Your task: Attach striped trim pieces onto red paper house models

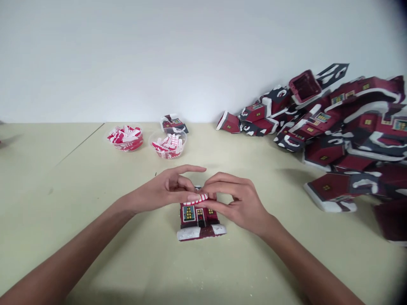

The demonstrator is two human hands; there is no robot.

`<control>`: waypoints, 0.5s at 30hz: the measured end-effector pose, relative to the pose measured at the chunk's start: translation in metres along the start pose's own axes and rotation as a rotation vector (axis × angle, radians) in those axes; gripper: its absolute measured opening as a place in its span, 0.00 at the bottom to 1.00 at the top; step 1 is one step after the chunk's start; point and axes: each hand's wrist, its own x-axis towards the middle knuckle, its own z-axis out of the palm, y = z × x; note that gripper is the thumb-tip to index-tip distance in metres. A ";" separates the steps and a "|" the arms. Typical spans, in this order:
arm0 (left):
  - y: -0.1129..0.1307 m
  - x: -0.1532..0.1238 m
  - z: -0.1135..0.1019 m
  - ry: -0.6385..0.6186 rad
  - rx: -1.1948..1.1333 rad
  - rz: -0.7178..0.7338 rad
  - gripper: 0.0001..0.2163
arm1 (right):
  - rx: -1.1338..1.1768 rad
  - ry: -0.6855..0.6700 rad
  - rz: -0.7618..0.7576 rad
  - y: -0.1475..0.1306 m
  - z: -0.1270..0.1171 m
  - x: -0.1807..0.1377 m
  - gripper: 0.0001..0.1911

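Observation:
A small dark red toy house with yellow windows and a white snowy base lies on the pale table in front of me. Both hands meet over its top edge. My left hand and my right hand pinch a short red-and-white striped strip against the house's upper edge. The left index finger stretches out above the others.
Two clear bowls of red-and-white striped pieces stand at the back, with one more house behind them. A big heap of similar red houses fills the right side against the white wall.

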 end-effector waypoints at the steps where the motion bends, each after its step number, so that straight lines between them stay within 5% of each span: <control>1: -0.003 -0.001 -0.002 0.027 0.004 0.028 0.23 | -0.011 0.038 0.027 0.001 0.001 -0.002 0.05; 6: -0.029 -0.009 -0.006 0.284 0.115 0.218 0.11 | -0.105 0.067 0.160 0.002 0.006 -0.007 0.05; 11: -0.045 -0.009 -0.001 0.317 0.160 0.182 0.06 | -0.142 0.041 0.173 -0.002 0.009 -0.008 0.04; 15: -0.044 -0.008 0.000 0.307 0.100 0.101 0.11 | -0.126 0.063 0.199 -0.002 0.011 -0.010 0.04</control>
